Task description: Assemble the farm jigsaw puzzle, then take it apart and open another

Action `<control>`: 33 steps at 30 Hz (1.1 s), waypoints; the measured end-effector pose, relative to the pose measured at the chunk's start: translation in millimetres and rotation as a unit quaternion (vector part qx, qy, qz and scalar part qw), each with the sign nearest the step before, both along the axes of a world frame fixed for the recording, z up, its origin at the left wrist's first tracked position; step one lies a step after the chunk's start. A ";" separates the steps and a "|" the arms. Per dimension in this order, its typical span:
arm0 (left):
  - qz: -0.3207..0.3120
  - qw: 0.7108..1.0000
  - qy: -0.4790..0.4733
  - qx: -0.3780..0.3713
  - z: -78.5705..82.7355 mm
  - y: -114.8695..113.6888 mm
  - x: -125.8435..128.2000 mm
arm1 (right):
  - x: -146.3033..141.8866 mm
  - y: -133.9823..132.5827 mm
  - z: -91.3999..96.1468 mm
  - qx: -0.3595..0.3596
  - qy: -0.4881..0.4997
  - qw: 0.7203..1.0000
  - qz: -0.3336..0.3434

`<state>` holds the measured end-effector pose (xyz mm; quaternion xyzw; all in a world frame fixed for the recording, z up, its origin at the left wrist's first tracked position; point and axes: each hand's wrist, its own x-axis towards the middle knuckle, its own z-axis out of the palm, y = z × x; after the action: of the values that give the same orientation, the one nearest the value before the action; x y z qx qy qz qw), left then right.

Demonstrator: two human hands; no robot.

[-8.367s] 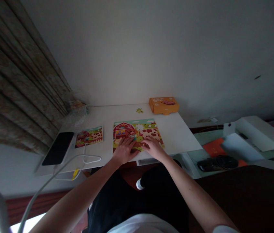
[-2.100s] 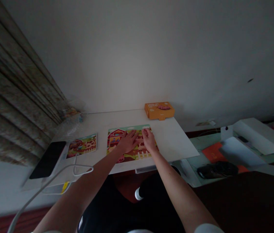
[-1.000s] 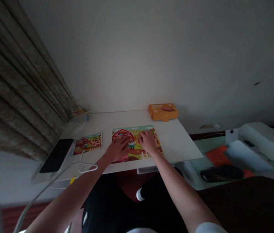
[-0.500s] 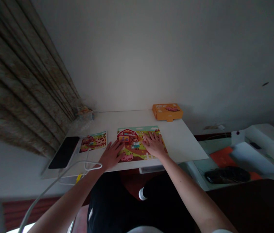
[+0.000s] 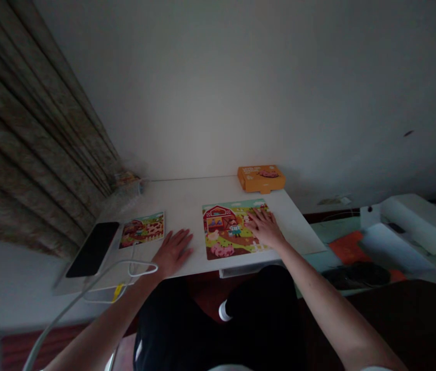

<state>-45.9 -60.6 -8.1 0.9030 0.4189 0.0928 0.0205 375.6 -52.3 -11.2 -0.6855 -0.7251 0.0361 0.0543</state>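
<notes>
A farm-scene jigsaw puzzle (image 5: 221, 234) with a red barn, a farmer and a pig lies flat near the table's front edge. My right hand (image 5: 265, 229) rests on its right part with the fingers spread, hiding some of the picture. To the left of the puzzle, apart from it, my left hand (image 5: 173, 252) lies flat on the white table (image 5: 187, 198), fingers stretched out. Beyond that hand is a smaller card (image 5: 143, 230) printed with a similar farm picture.
An orange puzzle box (image 5: 262, 179) stands at the back right. At the left edge lies a black phone (image 5: 93, 250), with a white cable (image 5: 105, 265) looping in front. Crumpled clear plastic (image 5: 127, 190) sits at the back left. A white box (image 5: 403, 247) stands lower right.
The puzzle has slid right across the table along with my right hand. My left hand has come off the puzzle's left edge onto the bare table. The view has shifted slightly.
</notes>
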 end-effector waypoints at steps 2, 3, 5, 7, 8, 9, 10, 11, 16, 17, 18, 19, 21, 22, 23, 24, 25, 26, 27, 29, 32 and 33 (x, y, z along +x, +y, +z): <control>0.002 1.000 -0.002 0.000 -0.6 0.1 0.4 | 22.5 0.8 -2.3 -0.004 -0.016 1.000 -0.011; 0.002 1.000 -0.001 0.000 -1.0 0.1 0.6 | 33.5 1.0 -3.4 -0.005 -0.024 1.000 -0.016; 0.001 1.000 -0.001 0.000 -1.7 0.2 0.7 | 54.4 1.3 -5.3 -0.001 -0.036 0.999 -0.019; 0.002 1.000 -0.002 0.005 -2.5 0.1 0.8 | 73.1 1.4 -6.9 0.006 -0.043 0.999 -0.024; 0.003 1.000 -0.004 0.009 -2.9 0.1 1.0 | 81.5 1.5 -7.6 0.008 -0.044 0.999 -0.027; 0.003 1.000 -0.006 0.012 -3.1 0.0 1.1 | 88.9 1.6 -8.3 0.008 -0.044 0.999 -0.029; 0.004 1.000 -0.007 0.013 -3.1 -0.1 1.3 | 95.4 1.7 -8.8 0.007 -0.043 0.999 -0.029; 0.003 1.000 -0.006 0.012 -2.9 -0.2 1.4 | 100.8 2.0 -9.2 0.005 -0.043 0.999 -0.027; 0.002 1.000 -0.001 0.003 -0.5 0.0 2.2 | 112.8 4.0 -8.3 0.004 -0.036 0.999 -0.018; 0.002 1.000 -0.003 0.002 0.0 0.2 2.2 | 113.0 4.4 -7.5 0.007 -0.035 0.999 -0.017; 0.003 1.000 -0.005 0.001 0.5 0.4 2.3 | 112.8 4.6 -6.8 0.011 -0.035 0.999 -0.019; 0.004 1.000 -0.007 0.001 0.8 0.7 2.4 | 112.3 4.4 -6.2 0.018 -0.036 0.999 -0.027; 0.004 1.000 -0.010 0.001 1.2 1.1 2.4 | 110.1 1.8 -6.4 0.036 -0.039 0.996 -0.071; 0.004 1.000 -0.010 0.000 1.2 1.2 2.5 | 108.5 -0.7 -7.3 0.044 -0.039 0.993 -0.104; 0.004 1.000 -0.010 0.000 1.1 1.2 2.5 | 106.7 -4.2 -8.8 0.049 -0.038 0.988 -0.139; 0.003 1.000 -0.010 0.000 0.8 1.2 2.5 | 104.7 -8.5 -10.6 0.050 -0.036 0.984 -0.170; 0.003 1.000 -0.010 0.001 0.2 1.1 2.5 | 102.9 -13.2 -12.7 0.047 -0.034 0.979 -0.194; 0.003 1.000 -0.011 0.002 -0.4 1.1 2.5 | 101.4 -18.1 -14.7 0.041 -0.035 0.976 -0.210; 0.003 1.000 -0.012 0.003 -1.1 1.0 2.5 | 100.5 -22.7 -16.4 0.033 -0.038 0.974 -0.220; 0.004 1.000 -0.013 0.004 -2.6 0.9 2.6 | 101.1 -29.9 -18.1 0.020 -0.045 0.971 -0.234; 0.006 1.000 -0.011 0.004 -3.4 0.7 2.8 | 107.9 -33.8 -17.0 0.000 -0.043 0.965 -0.259; 0.007 1.000 -0.011 0.005 -3.2 0.6 2.8 | 111.2 -33.6 -16.2 -0.006 -0.037 0.963 -0.266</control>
<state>-43.1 -60.0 -11.2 0.8993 0.4241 0.1051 0.0203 486.8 -85.9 -27.4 -0.8547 -0.5182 -0.0008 0.0305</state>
